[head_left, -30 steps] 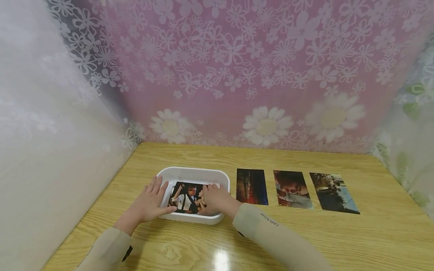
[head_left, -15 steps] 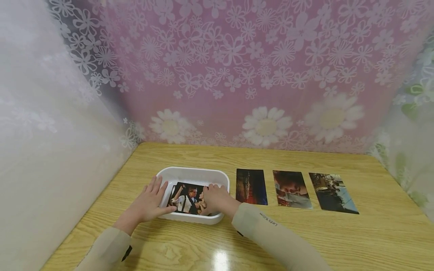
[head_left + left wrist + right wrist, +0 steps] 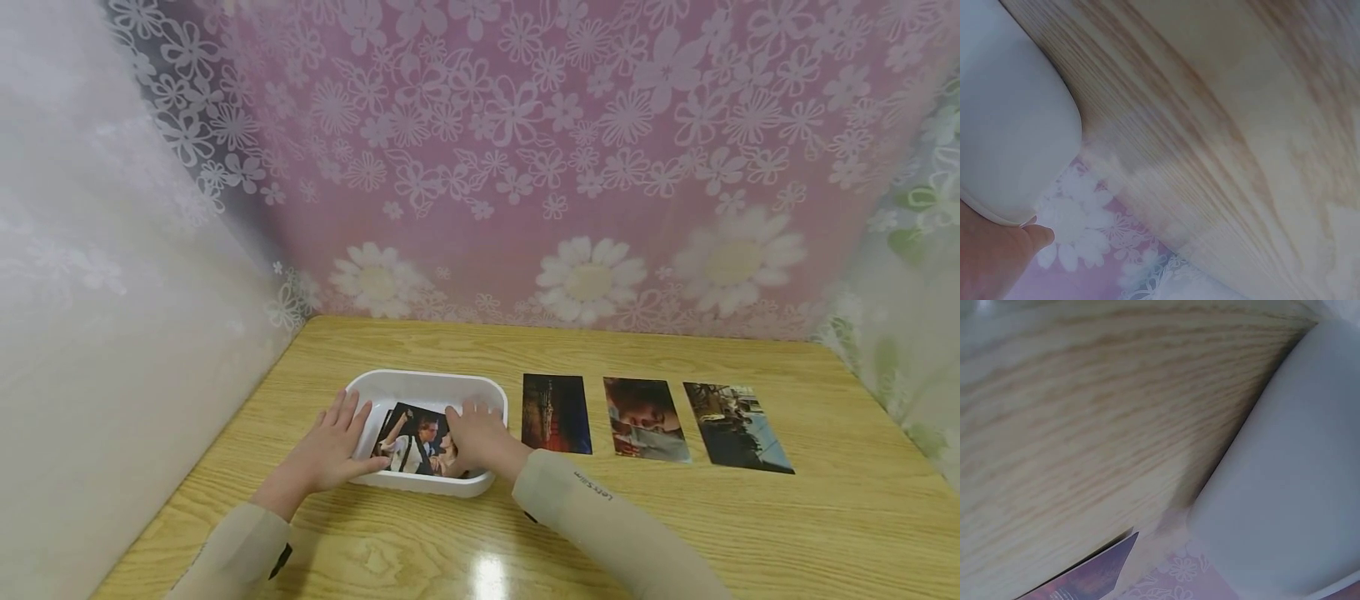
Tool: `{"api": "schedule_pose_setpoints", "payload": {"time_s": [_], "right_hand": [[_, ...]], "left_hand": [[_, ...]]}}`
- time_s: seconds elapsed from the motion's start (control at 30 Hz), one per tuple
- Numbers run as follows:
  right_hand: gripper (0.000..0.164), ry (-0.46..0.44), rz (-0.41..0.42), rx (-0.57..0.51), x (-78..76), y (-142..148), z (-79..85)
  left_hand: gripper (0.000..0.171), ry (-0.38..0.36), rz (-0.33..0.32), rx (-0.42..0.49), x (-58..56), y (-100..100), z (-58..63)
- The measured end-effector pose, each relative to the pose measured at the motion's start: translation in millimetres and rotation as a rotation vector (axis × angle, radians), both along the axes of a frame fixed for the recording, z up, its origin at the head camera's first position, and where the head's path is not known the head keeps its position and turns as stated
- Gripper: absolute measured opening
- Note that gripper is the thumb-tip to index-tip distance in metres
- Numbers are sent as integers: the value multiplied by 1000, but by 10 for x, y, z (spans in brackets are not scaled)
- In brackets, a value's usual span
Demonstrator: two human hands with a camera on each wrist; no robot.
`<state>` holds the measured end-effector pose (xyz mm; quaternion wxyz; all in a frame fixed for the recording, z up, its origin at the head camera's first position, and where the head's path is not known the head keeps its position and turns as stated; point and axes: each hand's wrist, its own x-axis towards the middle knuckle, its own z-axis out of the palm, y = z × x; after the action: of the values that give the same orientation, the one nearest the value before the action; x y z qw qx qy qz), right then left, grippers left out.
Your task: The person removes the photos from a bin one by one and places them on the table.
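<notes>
In the head view, a white plastic tray (image 3: 420, 382) stands at the left of the table with a photo (image 3: 411, 442) of two people inside it. Dark edges of other photos show under its left side. My left hand (image 3: 330, 446) rests on the tray's left end, fingers straight along the rim and thumb reaching over the near wall. My right hand (image 3: 483, 437) reaches into the right end of the tray and holds the photo's right end; its fingertips bend down and are partly hidden. The wrist views show the tray's outer wall (image 3: 1016, 119) close up.
Three photos lie in a row on the wooden table (image 3: 600, 525) right of the tray: a dark one (image 3: 555, 414), one with a face (image 3: 648, 419) and one with a blue area (image 3: 738, 427). Flowered cloth (image 3: 510, 167) hangs behind and at both sides.
The photo in the tray has turned slightly clockwise, and more of the edges beneath it shows at the left. My right hand's fingers have shifted slightly right. The left hand has stayed still.
</notes>
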<state>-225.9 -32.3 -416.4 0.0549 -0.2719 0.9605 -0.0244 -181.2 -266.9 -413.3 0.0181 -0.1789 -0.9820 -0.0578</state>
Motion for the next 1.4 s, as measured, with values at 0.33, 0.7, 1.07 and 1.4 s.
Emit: {"api": "schedule_pose_setpoints", "payload": {"time_s": [0.33, 0.7, 1.07, 1.4], "right_hand": [[67, 117, 52, -98, 3, 32, 21], [16, -3, 44, -493, -43, 63, 110], [23, -155, -16, -718, -41, 234, 235], [13, -241, -293, -1078, 80, 636, 396]], "left_hand": [[94, -1, -1, -6, -9, 1, -17], [94, -6, -6, -13, -1, 6, 4], [93, -3, -11, -3, -4, -4, -5], [94, -9, -14, -15, -28, -11, -17]]}}
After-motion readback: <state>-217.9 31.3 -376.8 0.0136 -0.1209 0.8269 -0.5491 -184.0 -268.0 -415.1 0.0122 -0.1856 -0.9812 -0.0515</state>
